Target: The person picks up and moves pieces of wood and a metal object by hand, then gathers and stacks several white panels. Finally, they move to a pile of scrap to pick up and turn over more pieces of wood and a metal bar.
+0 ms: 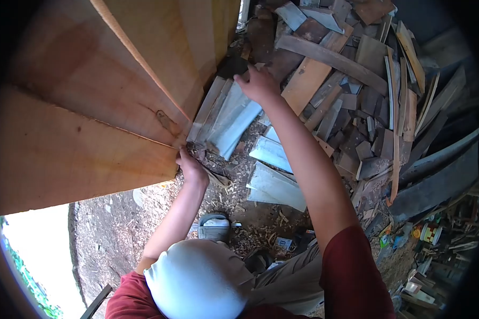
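My left hand is at the lower corner of a large wooden panel, its fingers closed on the edge. Other tall panels lean beside it. My right hand reaches farther forward, thumb and forefinger apart, above the far end of some pale boards lying on the ground. Nothing shows between its fingers. A dark piece lies just left of the right hand's fingertips.
Wood offcuts are heaped at the right. More pale boards lie on the shaving-covered ground. A shoe shows below, and a yellow-and-red container stands at the lower right.
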`<state>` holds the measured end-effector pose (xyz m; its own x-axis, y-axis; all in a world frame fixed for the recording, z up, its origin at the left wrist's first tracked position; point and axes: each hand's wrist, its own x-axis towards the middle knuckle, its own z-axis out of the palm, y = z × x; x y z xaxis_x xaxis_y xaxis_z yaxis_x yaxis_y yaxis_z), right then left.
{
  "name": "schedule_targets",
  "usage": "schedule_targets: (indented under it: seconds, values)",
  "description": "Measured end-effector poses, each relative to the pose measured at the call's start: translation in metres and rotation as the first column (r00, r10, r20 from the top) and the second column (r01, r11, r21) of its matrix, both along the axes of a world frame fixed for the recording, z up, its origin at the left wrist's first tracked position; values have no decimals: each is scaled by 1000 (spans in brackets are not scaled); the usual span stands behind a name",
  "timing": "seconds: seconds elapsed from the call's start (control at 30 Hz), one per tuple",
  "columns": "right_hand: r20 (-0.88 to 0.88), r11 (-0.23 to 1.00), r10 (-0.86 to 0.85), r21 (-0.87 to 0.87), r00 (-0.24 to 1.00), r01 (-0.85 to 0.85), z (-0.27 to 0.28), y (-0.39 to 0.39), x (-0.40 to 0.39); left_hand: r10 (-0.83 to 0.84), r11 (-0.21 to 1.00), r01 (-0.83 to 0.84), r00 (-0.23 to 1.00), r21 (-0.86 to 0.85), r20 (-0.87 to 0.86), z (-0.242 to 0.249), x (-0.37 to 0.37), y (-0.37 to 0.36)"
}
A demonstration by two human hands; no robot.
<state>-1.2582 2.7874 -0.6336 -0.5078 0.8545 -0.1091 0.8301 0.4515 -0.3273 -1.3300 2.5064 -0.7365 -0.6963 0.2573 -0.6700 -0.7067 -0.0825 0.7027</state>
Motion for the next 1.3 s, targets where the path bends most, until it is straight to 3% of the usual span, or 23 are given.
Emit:
schedule_targets:
  seconds: [0.03,0.07,0.13,0.2,0.27,0.3,0.33,0.4,0.47,0.53,0.6,0.67,0.73,0.77,0.8,0.83,0.87,0.93,0.97,1.0,1.07,1.17,1.3]
  values:
    - [12,999,5,-32,1000,-5,-2,-5,6,-38,989,22,993,148,108,17,5,-5]
    - [15,999,9,-31,1000,-9,-6,-13,14,-34,989,17,993,149,111,27,9,-9]
    - [28,996,-17,-88,999,20,-23,-30,30,-236,972,234,943,37,237,36,14,-18]
    - [-21,991,-62,-117,998,59,-49,-37,47,-233,973,226,945,56,230,13,14,-23]
    - [-62,984,-101,-154,993,90,-67,-48,58,-258,966,257,966,-22,-23,2,19,-26]
    - [-36,962,-211,-187,977,201,-71,-57,62,-346,933,359,909,12,-233,8,20,-28]
    - [-5,926,-318,-217,948,310,-75,-66,66,-339,937,349,914,8,-225,13,22,-29]
    - [-43,916,-314,-276,948,291,-91,-78,71,-638,769,458,512,-445,-575,16,29,-28]
    - [-46,884,-353,-343,934,318,-103,-93,67,-693,721,505,550,-475,-466,9,36,-24]
    - [-123,888,-368,-339,921,310,-109,-97,57,-637,728,562,767,-393,-82,-8,44,-20]
    - [12,894,-363,-278,932,352,-100,-97,44,-635,742,597,771,-304,-36,-14,43,-20]
    - [13,885,-339,-334,941,323,-98,-95,56,-624,780,626,779,-11,64,2,42,-14]
    - [-158,902,-262,-391,952,184,-119,-78,86,-637,770,637,766,31,91,-6,45,-16]
    - [-148,846,-184,-527,972,80,-79,-75,100,-608,793,609,793,-20,46,-9,53,-20]
    - [-140,849,-188,-521,972,89,-87,-74,123,-577,815,575,817,-70,-2,5,61,-20]
    - [-173,960,31,-270,985,-77,-97,-77,143,-641,760,642,766,-99,50,20,70,-23]
    - [-144,968,248,-4,958,-251,-104,-82,159,-648,754,650,760,-93,56,16,77,-28]
    - [-41,958,281,-49,959,-283,-84,-97,170,-855,497,855,511,-148,86,-6,94,-41]
    - [76,983,182,-19,980,-181,-83,-107,175,-880,462,876,472,-138,54,-9,104,-44]
    - [186,997,74,24,980,-79,-83,-112,177,-884,454,881,464,-135,56,-12,111,-45]
    - [283,999,22,-44,959,-9,-77,-112,179,-903,413,897,382,154,199,-19,123,-49]
    - [316,990,10,-136,949,35,-70,-108,181,-879,425,898,378,117,291,-21,136,-43]
    - [260,982,92,-181,961,-45,-78,-111,195,-872,383,917,319,111,372,0,133,-30]
